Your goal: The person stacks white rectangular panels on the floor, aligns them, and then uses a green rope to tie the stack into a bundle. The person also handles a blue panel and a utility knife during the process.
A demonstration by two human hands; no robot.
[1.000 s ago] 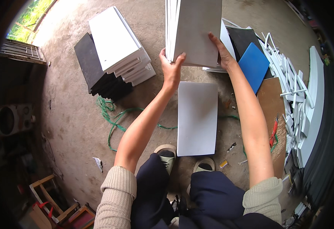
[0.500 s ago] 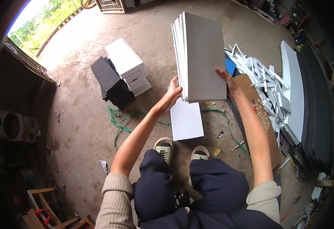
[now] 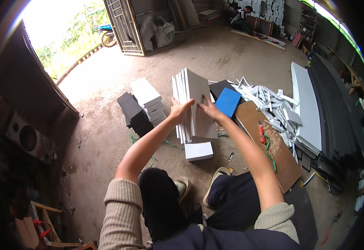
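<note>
A thick stack of white sheets [image 3: 200,116] stands upright before me, with gaps between several sheets on its left side. My left hand [image 3: 181,111] is closed round its left side, thumb across the near face. My right hand [image 3: 210,110] presses its fingertips and thumb against the near face of the front sheet. Just below the stack, a smaller pile of white sheets [image 3: 198,151] lies on the floor. I cannot make out whether the upright stack touches the floor.
Left of the stack are a black pile [image 3: 133,112] and a white pile [image 3: 148,93]. To the right lie a blue sheet [image 3: 228,102], a brown board [image 3: 284,164] with a red-handled tool [image 3: 261,132], and white offcuts [image 3: 269,100]. A person [image 3: 241,17] sits far back.
The stack has come down and turned more upright, its left sheets spread apart. My right hand has gone from its right edge to its near face. The view has tilted up.
</note>
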